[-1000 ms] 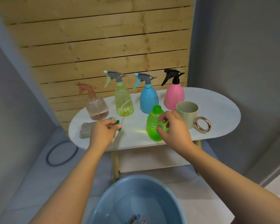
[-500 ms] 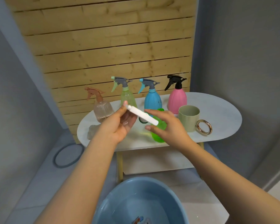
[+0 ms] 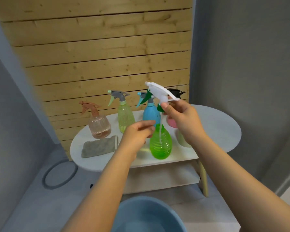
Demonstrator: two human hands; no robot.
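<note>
While your right hand pinches the white spray head by its green collar, thumb in front and fingers behind, the dip tube hangs down inside the neck of the green bottle. The bottle stands upright on the table.

Left hand: fingers loosely bent, holding nothing, tips just beside the green bottle's neck. Contact cannot be confirmed.

Step in hand, as judged: seat the head and screw it on.

- Grip the green bottle's shoulder with your left hand first. A light plastic bottle will likely turn or tip under the twist.
- Lower the head straight down so the tube does not kink.
- Let the collar sit flat on the thread, then turn the collar, not the trigger.
- Stop at firm resistance.

Writing: none readable. The green bottle bears no label. The blue bottle just behind it and the others in that row show none either.
</note>
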